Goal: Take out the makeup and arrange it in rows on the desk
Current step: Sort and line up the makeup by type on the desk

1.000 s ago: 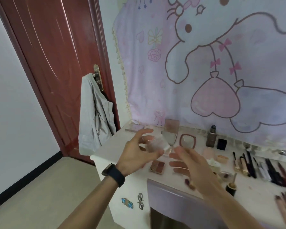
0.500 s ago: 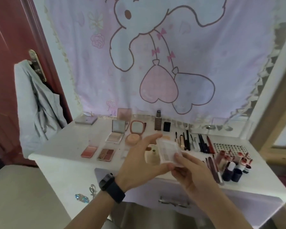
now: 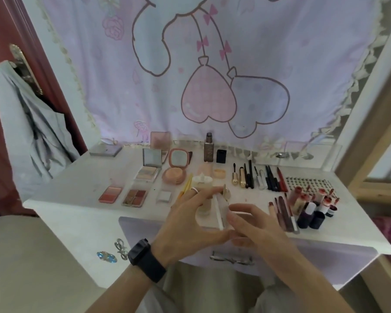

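Note:
A small clear plastic case [image 3: 219, 212] is held edge-on above the front of the white desk [image 3: 72, 199]. My left hand [image 3: 190, 224], with a black watch and a ring, pinches it between thumb and fingers. My right hand [image 3: 255, 229] grips its right side. Makeup lies in rows on the desk: a blush palette [image 3: 110, 194], an eyeshadow palette [image 3: 134, 197], a small white square [image 3: 164, 196], an open highlighter compact [image 3: 148, 169], a round peach compact [image 3: 175, 171], a foundation bottle [image 3: 208, 150] and a row of pencils and mascaras [image 3: 257, 177].
Lip brushes [image 3: 284, 211] and small bottles [image 3: 312, 206] crowd the desk's right front. A sheet of nail tips [image 3: 307, 182] lies behind them. A grey jacket [image 3: 32, 132] hangs on the red door at left. The drawer handle [image 3: 231, 259] shows below my hands.
The view swung right from the door to the desk. The clear case turned from face-on to edge-on between my hands, which now sit lower, over the desk's front edge.

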`<state>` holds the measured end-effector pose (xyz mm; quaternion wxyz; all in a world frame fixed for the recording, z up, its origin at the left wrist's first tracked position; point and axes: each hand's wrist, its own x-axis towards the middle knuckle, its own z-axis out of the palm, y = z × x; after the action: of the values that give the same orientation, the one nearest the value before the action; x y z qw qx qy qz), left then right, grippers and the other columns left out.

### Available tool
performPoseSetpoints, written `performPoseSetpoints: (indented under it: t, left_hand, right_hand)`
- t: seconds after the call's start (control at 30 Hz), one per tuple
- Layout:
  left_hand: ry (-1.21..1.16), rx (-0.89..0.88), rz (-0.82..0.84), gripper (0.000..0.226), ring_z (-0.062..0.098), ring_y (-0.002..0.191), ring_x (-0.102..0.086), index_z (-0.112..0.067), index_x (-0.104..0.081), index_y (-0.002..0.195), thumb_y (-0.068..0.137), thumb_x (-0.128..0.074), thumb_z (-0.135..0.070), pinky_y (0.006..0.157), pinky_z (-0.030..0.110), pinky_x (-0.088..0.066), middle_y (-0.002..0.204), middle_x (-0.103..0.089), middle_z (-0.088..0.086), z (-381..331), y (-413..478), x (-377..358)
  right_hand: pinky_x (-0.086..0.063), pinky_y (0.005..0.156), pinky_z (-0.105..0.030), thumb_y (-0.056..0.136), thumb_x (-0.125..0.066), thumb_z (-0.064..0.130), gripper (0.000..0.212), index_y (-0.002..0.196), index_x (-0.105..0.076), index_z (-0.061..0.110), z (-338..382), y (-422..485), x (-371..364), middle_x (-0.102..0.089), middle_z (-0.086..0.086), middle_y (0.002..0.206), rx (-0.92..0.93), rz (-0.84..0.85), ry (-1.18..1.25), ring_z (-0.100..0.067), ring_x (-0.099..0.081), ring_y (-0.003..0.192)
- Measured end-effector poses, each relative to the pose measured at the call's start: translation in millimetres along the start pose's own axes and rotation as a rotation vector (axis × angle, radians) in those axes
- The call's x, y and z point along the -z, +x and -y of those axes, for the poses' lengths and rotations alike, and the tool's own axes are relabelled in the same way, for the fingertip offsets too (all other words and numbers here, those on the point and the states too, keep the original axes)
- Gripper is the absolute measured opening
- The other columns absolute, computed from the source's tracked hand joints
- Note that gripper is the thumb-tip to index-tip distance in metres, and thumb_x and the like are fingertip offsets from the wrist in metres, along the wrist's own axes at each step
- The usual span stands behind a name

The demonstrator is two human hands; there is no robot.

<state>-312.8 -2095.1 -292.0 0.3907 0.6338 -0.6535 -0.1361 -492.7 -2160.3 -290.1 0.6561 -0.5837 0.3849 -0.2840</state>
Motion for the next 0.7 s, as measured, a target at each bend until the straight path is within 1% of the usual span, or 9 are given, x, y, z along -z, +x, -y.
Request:
performPoseSetpoints:
  t: [0.1,0.17,0.23,0.3,0.33,0.43,0.53,0.6,0.7]
  left_hand:
    - [0.086,-0.049,0.04,0.086,0.0,0.124,-0.043,-0.048,-0.043,0.142,0.065,-0.079,-0.06,0.104,0.028,-0.043,0.126,-0.043,-0.032,-1,-2,4]
    - [0.115,-0.072,0.071,0.089,-0.002,0.128,-0.038,-0.046,-0.039,0.145,0.067,-0.08,-0.058,0.108,0.027,-0.04,0.13,-0.037,-0.036,-1,-3,5]
    - [0.097,-0.079,0.078,0.092,-0.002,0.13,-0.039,-0.047,-0.035,0.146,0.068,-0.082,-0.058,0.108,0.023,-0.039,0.135,-0.04,-0.034,-1,-5,6]
    - [-0.011,-0.059,0.056,0.09,0.0,0.129,-0.045,-0.047,-0.036,0.146,0.069,-0.083,-0.056,0.104,0.017,-0.04,0.137,-0.048,-0.028,-1,-7,7]
    - [-0.112,-0.027,0.041,0.086,0.003,0.128,-0.049,-0.044,-0.039,0.145,0.071,-0.082,-0.055,0.102,0.018,-0.043,0.136,-0.053,-0.024,0,-8,8]
    - [-0.407,0.118,0.015,0.073,0.01,0.121,-0.06,-0.036,-0.048,0.14,0.074,-0.076,-0.052,0.097,0.029,-0.053,0.131,-0.062,-0.015,3,-10,8]
    - [-0.488,0.21,0.123,0.077,0.011,0.116,-0.063,-0.033,-0.047,0.142,0.073,-0.079,-0.048,0.095,0.031,-0.055,0.129,-0.063,-0.014,7,-12,6]
    - [-0.499,0.22,0.18,0.072,0.01,0.117,-0.063,-0.031,-0.049,0.142,0.077,-0.081,-0.038,0.095,0.029,-0.054,0.129,-0.064,-0.014,7,-13,6]
    - [-0.476,0.212,0.172,0.065,0.013,0.114,-0.065,-0.029,-0.054,0.138,0.08,-0.082,-0.023,0.094,0.032,-0.055,0.127,-0.066,-0.011,6,-14,6]
  right_hand:
    - [-0.061,0.073,-0.029,0.064,-0.081,0.047,0.056,0.114,-0.064,0.026,2,2,-3,-0.077,0.007,0.101,0.023,0.001,-0.097,-0.011,-0.074,0.09]
    - [-0.062,0.071,-0.03,0.062,-0.083,0.044,0.057,0.113,-0.065,0.027,0,3,-3,-0.077,0.007,0.1,0.038,-0.013,-0.09,-0.011,-0.074,0.09]
    - [-0.061,0.071,-0.03,0.062,-0.084,0.041,0.057,0.113,-0.066,0.026,-2,3,-3,-0.076,0.007,0.102,0.073,-0.023,-0.083,-0.011,-0.074,0.091]
    - [-0.06,0.072,-0.028,0.065,-0.083,0.035,0.055,0.117,-0.065,0.024,-4,3,-2,-0.076,0.007,0.105,0.115,-0.013,-0.073,-0.012,-0.074,0.093]
    - [-0.06,0.073,-0.027,0.068,-0.083,0.031,0.054,0.119,-0.065,0.024,-6,3,-2,-0.076,0.007,0.107,0.135,-0.002,-0.071,-0.012,-0.074,0.095]
    - [-0.06,0.083,-0.03,0.075,-0.082,0.023,0.053,0.125,-0.062,0.022,-10,0,1,-0.074,0.008,0.115,0.183,0.061,-0.073,-0.014,-0.072,0.102]
    - [-0.058,0.09,-0.032,0.077,-0.082,0.015,0.058,0.13,-0.058,0.02,-15,-4,3,-0.071,0.007,0.123,0.223,0.135,-0.098,-0.017,-0.07,0.111]
    - [-0.057,0.092,-0.032,0.078,-0.082,0.01,0.06,0.132,-0.056,0.021,-19,-4,3,-0.069,0.008,0.126,0.24,0.164,-0.12,-0.015,-0.068,0.114]
    - [-0.057,0.093,-0.033,0.079,-0.082,0.008,0.062,0.132,-0.056,0.023,-23,-4,5,-0.069,0.006,0.128,0.247,0.197,-0.121,-0.017,-0.067,0.116]
